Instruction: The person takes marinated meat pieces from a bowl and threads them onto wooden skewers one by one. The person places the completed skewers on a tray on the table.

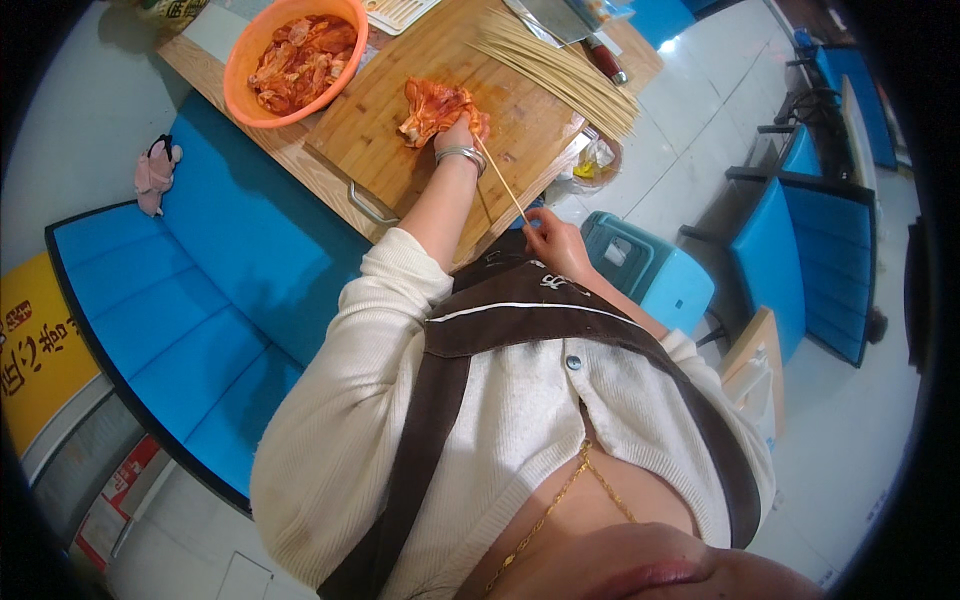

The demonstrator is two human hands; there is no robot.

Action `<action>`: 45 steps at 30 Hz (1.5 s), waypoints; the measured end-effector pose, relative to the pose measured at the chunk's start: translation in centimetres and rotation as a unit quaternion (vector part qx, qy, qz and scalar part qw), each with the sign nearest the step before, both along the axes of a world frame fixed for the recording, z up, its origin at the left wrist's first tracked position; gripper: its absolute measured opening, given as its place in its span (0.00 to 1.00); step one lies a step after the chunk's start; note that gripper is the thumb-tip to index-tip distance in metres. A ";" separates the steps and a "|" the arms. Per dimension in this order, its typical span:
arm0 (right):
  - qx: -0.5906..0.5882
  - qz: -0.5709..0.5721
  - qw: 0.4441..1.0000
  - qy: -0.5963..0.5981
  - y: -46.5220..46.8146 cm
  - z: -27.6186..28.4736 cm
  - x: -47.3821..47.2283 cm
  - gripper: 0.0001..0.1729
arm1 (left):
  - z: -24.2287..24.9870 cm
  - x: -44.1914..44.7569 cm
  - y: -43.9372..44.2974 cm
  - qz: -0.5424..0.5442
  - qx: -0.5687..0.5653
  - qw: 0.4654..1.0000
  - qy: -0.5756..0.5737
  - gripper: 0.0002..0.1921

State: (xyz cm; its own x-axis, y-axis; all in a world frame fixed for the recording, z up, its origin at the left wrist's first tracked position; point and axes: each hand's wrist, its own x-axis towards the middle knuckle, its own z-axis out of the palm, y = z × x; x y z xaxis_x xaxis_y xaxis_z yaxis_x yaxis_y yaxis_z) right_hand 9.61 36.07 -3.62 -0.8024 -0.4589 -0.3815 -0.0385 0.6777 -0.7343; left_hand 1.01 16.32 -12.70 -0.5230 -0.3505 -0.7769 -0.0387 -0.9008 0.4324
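Note:
My left hand grips a piece of red-marinated raw meat over the wooden cutting board; its fingers are partly hidden. In my right hand, near the board's front corner, is the lower end of a thin wooden skewer. The skewer slants up towards the meat, and its far end cannot be made out beside the left hand. More marinated meat fills an orange plastic basin left of the board. A spread bundle of wooden skewers lies across the board's far right side.
A cleaver with a red-brown handle lies beyond the skewers. The board's metal handle sticks out at the near left. Below the table's right side are a waste bin and a turquoise plastic box. A blue bench stands on the left.

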 end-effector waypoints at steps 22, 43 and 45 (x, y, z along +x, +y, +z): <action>-0.034 -0.065 0.994 0.086 -1.3 -2.9 -0.8 0.10 | 0.7 0.2 0.5 -0.067 -0.102 0.992 -0.026 0.09; -0.018 0.035 0.993 0.107 1.6 -4.5 -2.1 0.08 | 4.7 0.8 -4.8 -0.444 -0.769 0.448 -0.105 0.13; -0.027 0.038 0.994 0.097 1.9 -4.5 -2.1 0.08 | 4.3 0.5 -4.9 -0.421 -0.787 0.443 -0.083 0.12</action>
